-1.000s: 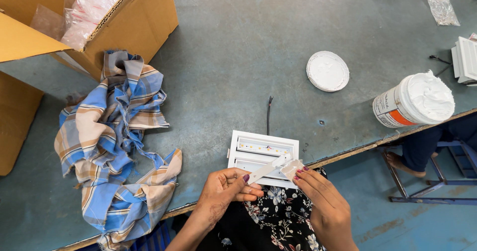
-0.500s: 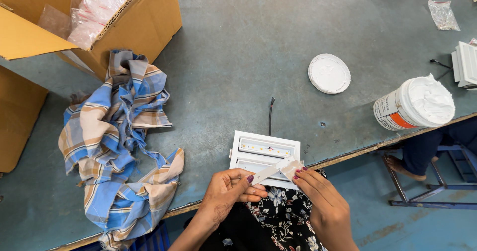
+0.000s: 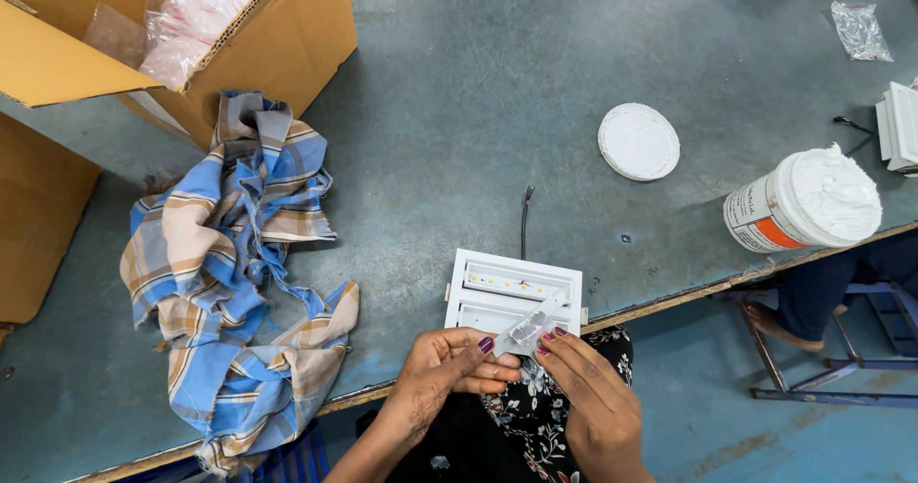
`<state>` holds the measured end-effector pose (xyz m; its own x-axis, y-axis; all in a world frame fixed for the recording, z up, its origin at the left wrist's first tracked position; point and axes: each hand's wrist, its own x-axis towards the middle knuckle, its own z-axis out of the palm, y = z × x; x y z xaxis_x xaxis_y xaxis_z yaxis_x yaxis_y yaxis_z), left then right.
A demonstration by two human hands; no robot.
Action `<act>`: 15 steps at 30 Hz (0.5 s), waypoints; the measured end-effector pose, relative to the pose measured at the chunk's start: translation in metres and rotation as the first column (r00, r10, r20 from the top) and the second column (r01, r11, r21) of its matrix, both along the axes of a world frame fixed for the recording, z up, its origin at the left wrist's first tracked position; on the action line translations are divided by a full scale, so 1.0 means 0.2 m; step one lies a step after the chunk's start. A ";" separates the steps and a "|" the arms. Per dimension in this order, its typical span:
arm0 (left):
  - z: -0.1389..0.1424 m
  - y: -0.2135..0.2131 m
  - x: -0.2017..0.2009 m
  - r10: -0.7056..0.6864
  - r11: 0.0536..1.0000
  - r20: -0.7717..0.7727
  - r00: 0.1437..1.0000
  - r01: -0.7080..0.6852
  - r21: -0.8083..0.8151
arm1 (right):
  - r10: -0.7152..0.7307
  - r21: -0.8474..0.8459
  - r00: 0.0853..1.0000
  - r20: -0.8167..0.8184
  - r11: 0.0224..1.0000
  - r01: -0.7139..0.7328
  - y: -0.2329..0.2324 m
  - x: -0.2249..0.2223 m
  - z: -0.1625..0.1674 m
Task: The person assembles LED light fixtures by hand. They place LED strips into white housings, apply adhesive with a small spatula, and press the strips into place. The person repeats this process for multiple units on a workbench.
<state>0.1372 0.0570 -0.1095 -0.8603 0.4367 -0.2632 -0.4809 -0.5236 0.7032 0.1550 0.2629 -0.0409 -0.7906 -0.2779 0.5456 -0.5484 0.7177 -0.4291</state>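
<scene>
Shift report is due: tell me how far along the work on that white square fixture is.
Done: the open white paste tub has its round white lid off. In hand: left hand and right hand pinch a small pale smeared strip over the white square light fixture at the grey table edge. Left: the strip is not yet laid in the fixture.

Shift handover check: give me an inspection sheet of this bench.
Surface: grey-green table, scuffed and stained.
Job's things: white square panel lies flat at the near edge; a small whitish strip is held over it.
Clutter: blue checked cloth crumpled at left; white round lid; open tub of white paste; small plastic bag.
Hands: left hand and right hand pinch the strip between their fingers.
Cables: one dark cable runs from the panel.
Surroundings: cardboard box holding plastic bags; another person's foot under the table.
</scene>
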 end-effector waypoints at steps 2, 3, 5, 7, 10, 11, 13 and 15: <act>0.00 0.00 0.00 -0.004 1.000 0.002 1.000 0.004 -0.011 | -0.020 -0.006 1.000 0.000 1.000 0.020 -0.01 0.01 -0.02; 0.00 0.00 0.00 -0.006 1.000 0.002 1.000 0.006 -0.017 | -0.020 -0.006 1.000 0.003 1.000 0.020 -0.01 0.01 -0.03; 0.00 0.01 0.01 -0.006 1.000 0.013 1.000 0.007 -0.021 | -0.018 -0.006 1.000 0.008 1.000 0.018 -0.01 0.01 -0.05; 0.00 0.01 0.01 -0.005 1.000 0.026 1.000 0.006 -0.018 | -0.012 -0.011 1.000 0.014 1.000 0.012 -0.01 0.02 -0.06; 0.00 0.01 0.00 0.000 1.000 0.051 0.999 0.000 -0.003 | -0.019 -0.006 0.999 0.038 1.000 0.019 -0.01 0.03 -0.08; 0.00 0.01 -0.01 0.000 1.000 0.059 0.998 -0.001 0.004 | -0.026 -0.003 0.998 0.049 1.000 0.026 -0.01 0.04 -0.08; -0.01 0.01 -0.01 0.007 1.000 0.074 0.997 -0.008 0.012 | -0.022 -0.018 0.998 0.060 1.000 0.023 0.00 0.05 -0.08; -0.01 0.01 -0.01 0.019 1.000 0.087 0.996 -0.021 0.015 | -0.020 -0.021 0.998 0.066 1.000 0.021 0.01 0.06 -0.09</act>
<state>0.1350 0.0595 -0.1107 -0.8428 0.4246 -0.3307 -0.5295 -0.5446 0.6504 0.1670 0.2657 -0.0580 -0.8304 -0.2503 0.4977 -0.5038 0.7188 -0.4791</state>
